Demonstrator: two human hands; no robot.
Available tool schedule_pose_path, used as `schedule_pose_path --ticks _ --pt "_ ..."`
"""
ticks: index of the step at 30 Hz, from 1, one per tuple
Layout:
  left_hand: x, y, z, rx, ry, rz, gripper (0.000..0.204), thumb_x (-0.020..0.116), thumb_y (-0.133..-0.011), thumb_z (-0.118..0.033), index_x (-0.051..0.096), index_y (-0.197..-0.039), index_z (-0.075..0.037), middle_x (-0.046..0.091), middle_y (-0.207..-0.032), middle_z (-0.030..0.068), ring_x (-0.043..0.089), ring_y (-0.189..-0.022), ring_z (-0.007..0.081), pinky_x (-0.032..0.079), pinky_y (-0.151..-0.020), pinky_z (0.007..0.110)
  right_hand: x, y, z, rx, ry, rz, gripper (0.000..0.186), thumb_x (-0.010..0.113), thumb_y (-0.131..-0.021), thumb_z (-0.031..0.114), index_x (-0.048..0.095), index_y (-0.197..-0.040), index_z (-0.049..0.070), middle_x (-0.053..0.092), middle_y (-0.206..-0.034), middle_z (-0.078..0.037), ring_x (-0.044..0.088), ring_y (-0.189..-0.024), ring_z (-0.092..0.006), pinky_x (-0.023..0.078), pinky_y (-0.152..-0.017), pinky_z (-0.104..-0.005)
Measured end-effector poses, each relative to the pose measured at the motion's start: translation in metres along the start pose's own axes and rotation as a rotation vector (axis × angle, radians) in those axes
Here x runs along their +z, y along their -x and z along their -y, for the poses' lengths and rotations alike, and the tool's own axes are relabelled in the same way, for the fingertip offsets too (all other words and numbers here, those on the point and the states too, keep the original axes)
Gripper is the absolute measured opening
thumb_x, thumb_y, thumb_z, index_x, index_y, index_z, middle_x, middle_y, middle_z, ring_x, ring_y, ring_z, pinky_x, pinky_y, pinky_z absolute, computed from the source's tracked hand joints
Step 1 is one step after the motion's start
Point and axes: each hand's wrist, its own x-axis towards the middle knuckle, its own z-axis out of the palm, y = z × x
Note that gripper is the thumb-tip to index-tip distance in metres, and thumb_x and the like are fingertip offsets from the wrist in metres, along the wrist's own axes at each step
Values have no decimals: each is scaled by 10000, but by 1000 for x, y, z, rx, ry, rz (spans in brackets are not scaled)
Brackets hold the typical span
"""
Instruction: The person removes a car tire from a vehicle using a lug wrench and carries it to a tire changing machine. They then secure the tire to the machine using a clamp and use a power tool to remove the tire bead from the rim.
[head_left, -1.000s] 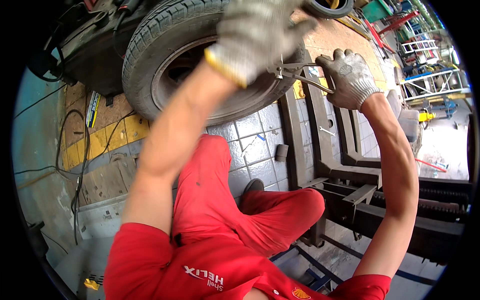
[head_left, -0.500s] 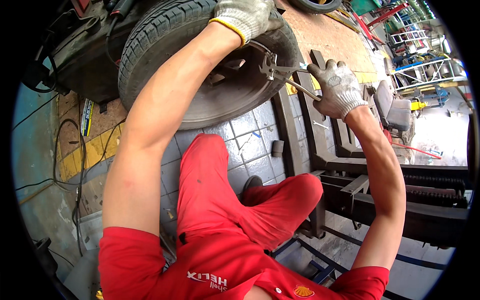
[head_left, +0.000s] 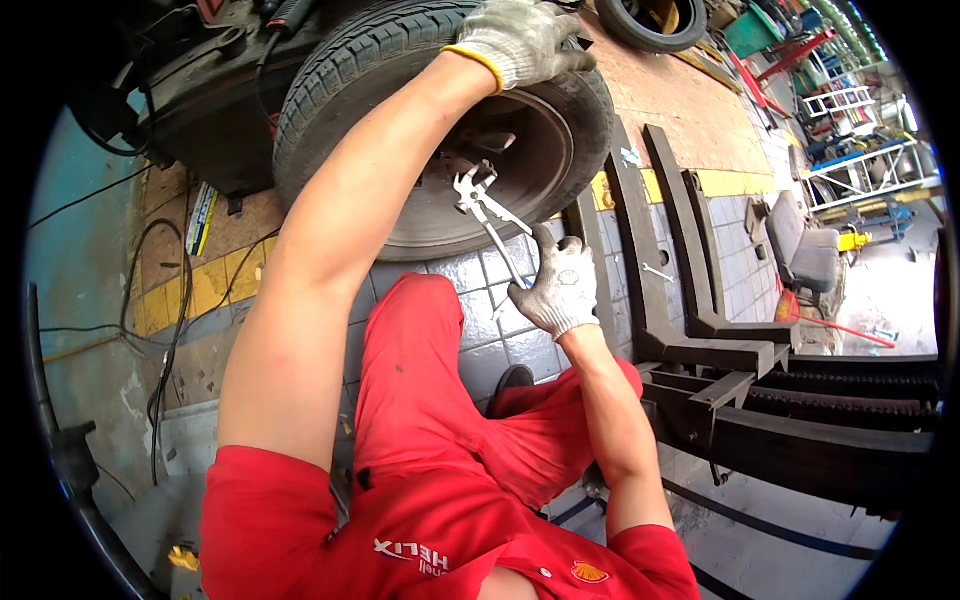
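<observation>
My left hand (head_left: pixel 520 48), in a gray knit glove with a yellow cuff, grips the top of a large tire (head_left: pixel 340 100), its fingers bent over the tread and sidewall. Inside the tire is a dull metal rim (head_left: pixel 525 155). My gloved right hand (head_left: pixel 558 285) is closed round the handles of metal pliers (head_left: pixel 478 200), whose broad head lies over the lower inner part of the rim. My left forearm crosses in front of the wheel. Whether the pliers' head touches the rim I cannot tell.
Dark machinery (head_left: pixel 190 100) stands left of the wheel, with looped cables (head_left: pixel 160 400) below. Steel rails (head_left: pixel 635 250) and a frame (head_left: pixel 800 420) fill the right, a small wrench (head_left: pixel 657 272) among them. A gray seat (head_left: pixel 810 245), ladders (head_left: pixel 860 170) and another tire (head_left: pixel 652 22) lie beyond.
My right hand has brought the pliers down and to the left, from the rim's right edge toward its lower inner part. My left hand has risen and settled on the tire's top.
</observation>
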Motion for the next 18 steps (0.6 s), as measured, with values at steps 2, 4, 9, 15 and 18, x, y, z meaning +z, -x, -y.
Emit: schedule_pose_path --ticks 2,4,9,15,18 --pt "-4 2 7 108 196 -132 472 765 -884 -493 769 -1206 -148 759 -1147 154 696 -1145 350 518 -992 501 9 -1 7 -64 -115 -85 922 886 -671 358 514 -1478 114 604 -1174 -288 582 -1107 -450 497 -982 -534" --pt "-3 39 5 179 207 -443 354 677 -1038 -423 766 -1115 -90 770 -1045 116 750 -959 285 604 -867 403 18 1 -1 -94 -172 -139 935 898 -665 330 505 -1481 98 595 -1193 -287 570 -1132 -447 485 -999 -542" --pt "-22 174 -11 -530 850 -154 407 589 -1132 -362 725 -1313 -23 766 -1191 50 664 -1007 121 563 -929 305 19 -4 -6 -232 -310 -225 951 912 -644 301 531 -1489 89 594 -1214 -272 571 -1128 -450 483 -1020 -542" --pt "-23 230 -34 -777 696 35 376 640 -1079 -337 731 -1275 -30 767 -1107 98 704 -965 158 574 -901 330 27 -11 17 -417 -368 -226 944 895 -625 234 558 -1481 25 600 -1221 -289 588 -1149 -461 499 -1022 -549" --pt "3 254 -35 -750 481 -148 374 677 -1015 -380 755 -1161 -44 766 -979 158 753 -920 303 571 -837 430 47 -9 21 -419 -443 -107 989 879 -655 172 481 -1547 18 541 -1335 -296 534 -1242 -462 458 -1103 -540"
